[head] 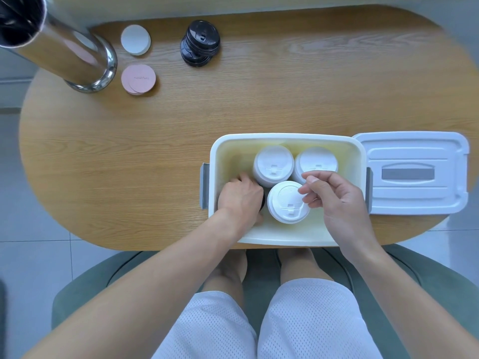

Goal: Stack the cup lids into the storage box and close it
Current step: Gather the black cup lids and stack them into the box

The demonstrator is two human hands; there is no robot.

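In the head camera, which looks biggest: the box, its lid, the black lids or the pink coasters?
1. Box
2. Lid
3. Black lids
4. Pink coasters, though they look only a little smaller than the black lids.

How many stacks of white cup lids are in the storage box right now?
3: one stack far left, one far right, one nearer the person, in the storage box. The left hand covers something dark beside them, so more lids may be hidden.
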